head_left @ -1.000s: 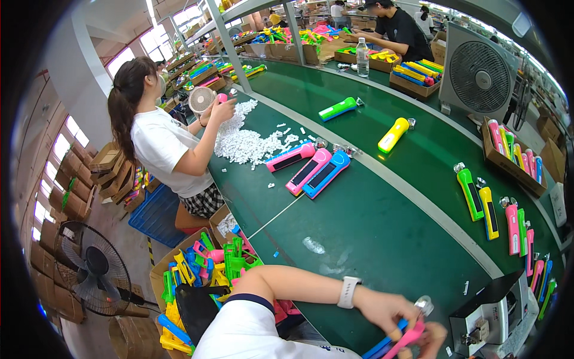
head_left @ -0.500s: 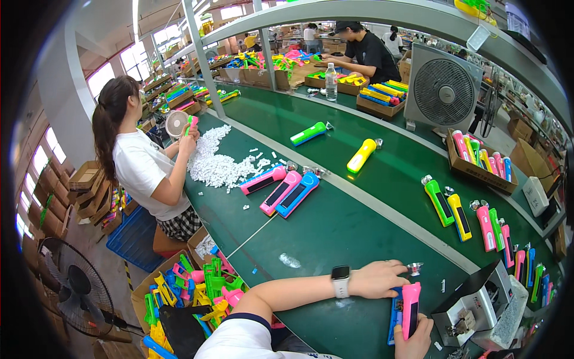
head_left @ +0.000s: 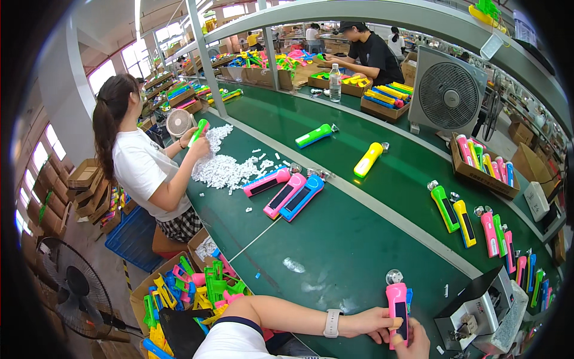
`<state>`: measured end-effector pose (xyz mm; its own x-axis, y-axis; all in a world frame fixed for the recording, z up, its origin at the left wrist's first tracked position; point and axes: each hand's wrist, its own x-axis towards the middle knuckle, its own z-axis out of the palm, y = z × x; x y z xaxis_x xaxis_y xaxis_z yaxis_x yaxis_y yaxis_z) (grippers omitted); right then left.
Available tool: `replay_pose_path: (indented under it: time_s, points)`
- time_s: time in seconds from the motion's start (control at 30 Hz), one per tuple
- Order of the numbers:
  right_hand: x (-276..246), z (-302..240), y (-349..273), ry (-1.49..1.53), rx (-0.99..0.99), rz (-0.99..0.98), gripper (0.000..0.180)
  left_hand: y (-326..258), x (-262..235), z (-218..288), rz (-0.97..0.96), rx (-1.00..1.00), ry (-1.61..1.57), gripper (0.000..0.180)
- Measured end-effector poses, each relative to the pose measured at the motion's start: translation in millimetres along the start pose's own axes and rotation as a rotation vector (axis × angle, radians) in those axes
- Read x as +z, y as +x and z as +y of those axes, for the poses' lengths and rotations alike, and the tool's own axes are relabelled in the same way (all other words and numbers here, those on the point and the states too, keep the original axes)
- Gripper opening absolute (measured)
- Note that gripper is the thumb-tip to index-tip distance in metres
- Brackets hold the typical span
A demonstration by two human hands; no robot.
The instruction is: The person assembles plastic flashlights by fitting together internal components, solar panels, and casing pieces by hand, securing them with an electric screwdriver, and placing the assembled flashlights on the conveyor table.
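Pink torch (head_left: 394, 296) is up in both hands over the near part of the green tabletop (head_left: 341, 254): left hand (head_left: 372, 323) pinching its side, right hand (head_left: 415, 343) gripping the lower end, though some fingers are hidden so can't tell exactly how. Looks like light, stiff, slightly slick plastic imo. I'd hold the narrow body and baby that shiny cup (head_left: 394, 277), probably fragile.

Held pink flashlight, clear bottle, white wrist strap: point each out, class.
Held pink flashlight (head_left: 400, 311), head view: dark panel.
Clear bottle (head_left: 335, 87), head view: mid-body.
White wrist strap (head_left: 332, 323), head view: band's middle.
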<state>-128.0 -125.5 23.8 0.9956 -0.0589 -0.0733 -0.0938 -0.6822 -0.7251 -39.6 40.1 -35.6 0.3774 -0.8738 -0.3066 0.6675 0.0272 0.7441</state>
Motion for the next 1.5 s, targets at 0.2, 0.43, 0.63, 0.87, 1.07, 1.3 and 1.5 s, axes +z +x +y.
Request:
replay_pose_path:
  time_s: [0.2, 0.43, 0.63, 0.87, 1.07, 1.3, 1.5]
  points:
    - [7, 28, -9, 0.458, 0.225, -0.120, 0.023, 1, -1, -9, -0.013, -0.040, 0.066, 0.026]
    - [19, 25, -10, 0.102, 0.145, 0.058, 0.025, 2, -2, -12, 0.071, 0.029, 0.138, 0.025]
    - [20, 30, -13, 0.112, 0.161, 0.057, 0.029, 1, 2, -12, 0.094, 0.026, 0.181, 0.026]
    - [14, 9, -10, -0.146, 0.100, 0.068, 0.026, 0, 5, -6, 0.092, 0.020, 0.194, 0.031]
    - [9, 6, -11, -0.353, -0.005, 0.136, 0.020, -3, -2, -5, -0.095, 0.125, 0.230, 0.034]
    - [1, 7, -6, -0.159, 0.089, 0.044, 0.024, 3, -3, -12, -0.107, 0.122, 0.285, 0.039]
    - [-12, -3, 4, -0.060, 0.167, -0.038, 0.028, -4, 6, 3, -0.038, 0.075, 0.410, 0.026]
